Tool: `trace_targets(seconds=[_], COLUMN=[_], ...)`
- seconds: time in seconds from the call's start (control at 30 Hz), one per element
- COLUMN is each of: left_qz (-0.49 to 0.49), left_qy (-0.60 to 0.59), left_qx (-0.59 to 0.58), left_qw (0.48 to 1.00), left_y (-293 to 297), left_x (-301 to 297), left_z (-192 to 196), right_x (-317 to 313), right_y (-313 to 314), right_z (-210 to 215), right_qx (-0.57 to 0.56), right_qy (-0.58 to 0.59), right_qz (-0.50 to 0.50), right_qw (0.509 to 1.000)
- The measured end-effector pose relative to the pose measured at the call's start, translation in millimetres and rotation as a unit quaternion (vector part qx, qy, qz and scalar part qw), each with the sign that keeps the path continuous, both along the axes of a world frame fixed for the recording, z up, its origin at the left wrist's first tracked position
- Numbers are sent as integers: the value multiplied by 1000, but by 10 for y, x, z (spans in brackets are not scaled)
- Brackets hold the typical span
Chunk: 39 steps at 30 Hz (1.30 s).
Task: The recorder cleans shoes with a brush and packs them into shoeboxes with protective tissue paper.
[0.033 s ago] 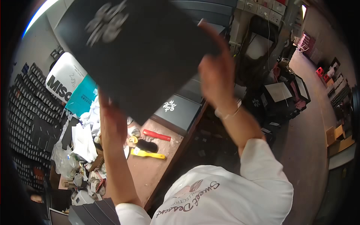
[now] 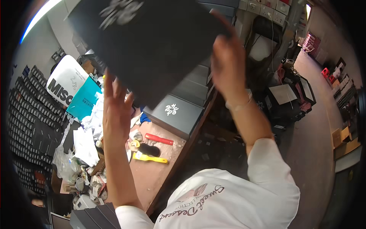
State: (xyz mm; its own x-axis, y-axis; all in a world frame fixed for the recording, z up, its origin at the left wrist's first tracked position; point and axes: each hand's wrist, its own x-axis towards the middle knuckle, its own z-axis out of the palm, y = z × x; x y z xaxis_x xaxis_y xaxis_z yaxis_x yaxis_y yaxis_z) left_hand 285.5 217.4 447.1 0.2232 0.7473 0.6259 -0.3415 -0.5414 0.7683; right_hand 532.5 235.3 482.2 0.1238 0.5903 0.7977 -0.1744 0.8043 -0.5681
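A large dark grey box (image 2: 152,49), with a white printed design on its face, is held up over the workbench, tilted and slightly blurred. My right hand (image 2: 230,68) grips its right edge, thumb on the near side. At the box's lower left edge is my left hand (image 2: 117,108), its fingers stretched upward and apart. Those fingertips are at or just under the edge; whether they touch it I cannot tell. Below, a similar dark box (image 2: 175,114) with white lettering lies on the bench.
A red-handled tool (image 2: 159,138), a black round-ended object (image 2: 148,149) and a yellow scraper-like tool (image 2: 150,157) lie on the bench (image 2: 148,183). White papers (image 2: 84,145) and plastic bags (image 2: 66,164) crowd its left side. Dark open boxes (image 2: 286,95) stand at right.
The held box has moved up and a little right, with my right hand. My left fingers, hidden behind the box before, now show below its edge.
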Motion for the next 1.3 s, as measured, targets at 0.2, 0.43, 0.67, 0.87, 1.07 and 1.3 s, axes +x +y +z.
trace_targets(seconds=[0.2,0.43,0.67,0.87,1.07,1.3], left_qz=[-18,368,755,753,722,474], left_qy=[218,400,642,574,378,43], left_qx=[30,-103,-134,-315,-252,-562], left_qw=[975,833,10,72,521,676], left_y=[54,-1283,-4338,-4864,-4194,-2691], left_x=[574,-1420,-3963,-4108,-3818,-2410], left_z=[124,-701,-717,-1223,-1783,-4010], right_x=[1533,852,-561,-1937,-2589,-2976], right_y=[944,-194,-925,-1378,-1702,-1556], right_z=[315,-632,-2464,-2296,-2714,-4305], right_qx=[-111,-103,-315,-120,-203,-429], right_qy=[-133,-100,-289,-476,-443,-475], right_qz=[-258,-152,66,349,444,295], right_qw=[950,978,902,798,752,710])
